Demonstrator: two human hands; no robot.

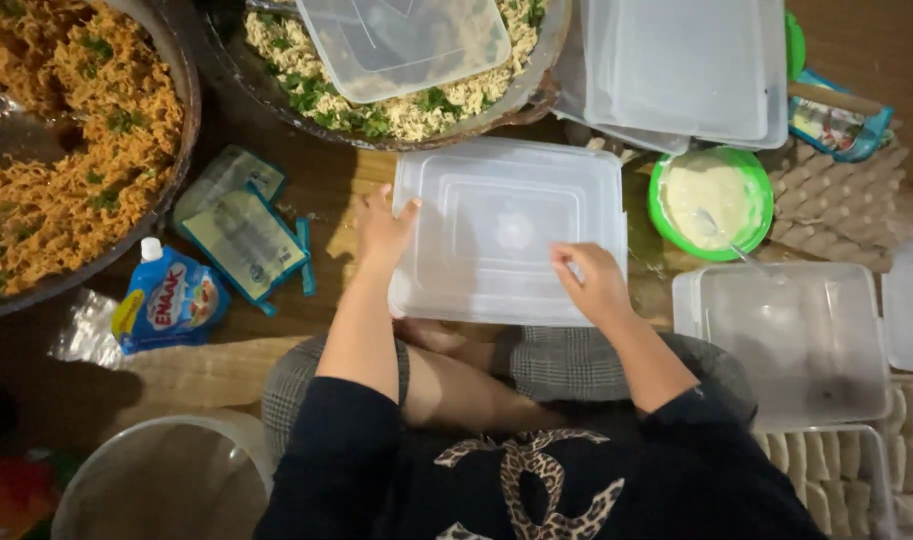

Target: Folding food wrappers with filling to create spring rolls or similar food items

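- Left hand [381, 232]: fingers flat, pressing the left edge of the lid [506, 230]; nothing gripped.
- Right hand [594, 283]: fingers curled, pressing the lid's near right part.
- Lid: clear, rectangular, ribbed plastic, on a box before the knees.
- Right: green bowl [711, 203], white paste.
- Far: pan [396, 70] of pale noodles.

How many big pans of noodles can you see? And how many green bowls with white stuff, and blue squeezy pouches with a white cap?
Big pans of noodles: 2
Green bowl of white stuff: 1
Blue squeezy pouch: 1
Total: 4
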